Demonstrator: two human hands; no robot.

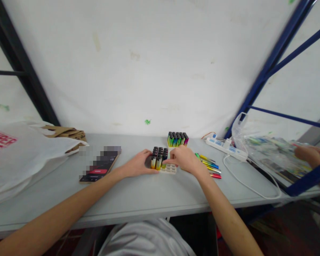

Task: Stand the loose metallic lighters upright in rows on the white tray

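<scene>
A pale tray [172, 168] with round-edged slots lies on the table, its left part filled with upright lighters [158, 163] that have black tops and yellow, silvery bodies. My left hand [142, 163] is curled around the tray's left side, thumb along the front edge and fingers behind. Over the tray's right part, my right hand [183, 158] is closed, with thumb and fingers at a yellow-green lighter [164, 165] in the front row. Its fingertips are partly hidden. Just right of that hand lie several loose lighters [212, 166] in green, yellow, blue, silver and red.
Behind the tray stands a full block of colourful lighters [178, 139]. A phone [101, 166] lies to the left, near a white plastic bag [29, 156] and brown cardboard [66, 132]. At right are a power strip [226, 148], its cable, blue posts and another person's hand [306, 154].
</scene>
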